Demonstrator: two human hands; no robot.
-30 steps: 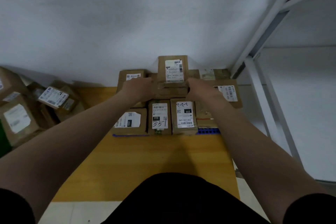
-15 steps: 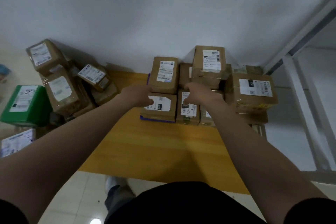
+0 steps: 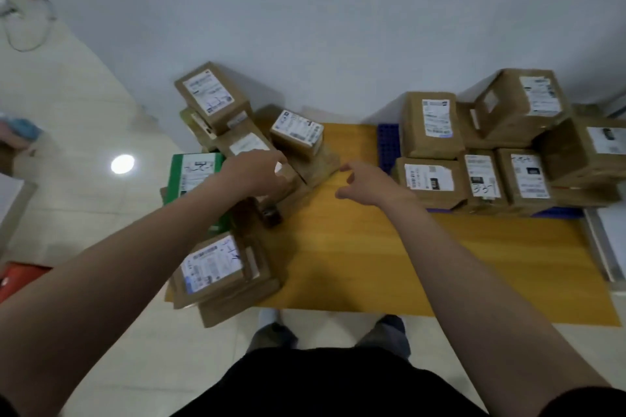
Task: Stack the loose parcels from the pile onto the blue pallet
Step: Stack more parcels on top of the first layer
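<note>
- The pile of loose parcels (image 3: 233,132) lay under and beyond the left hand (image 3: 257,173). It was brown cartons heaped at odd angles, with a green parcel (image 3: 193,176) just left of that hand and a labelled carton (image 3: 213,267) beneath the left forearm.
- The blue pallet (image 3: 388,145) sat just right of the right hand (image 3: 369,183) and carried stacked parcels (image 3: 432,125) in two layers, labels upward.
- The left hand lay on a brown carton in the pile. Blur and the back of the hand hid its fingertips, so I cannot tell whether it gripped.
- The right hand hovered above the yellow mat (image 3: 372,264), fingers loosely spread, holding nothing.
- Most of the pallet was hidden under its load, and the rightmost cartons were cut off at the frame edge.
- A small dark object (image 3: 271,215) below the left wrist was too blurred to name.
- Pale floor tiles (image 3: 84,132) spread left of the left arm, and a white wall (image 3: 305,27) rose beyond both hands.
</note>
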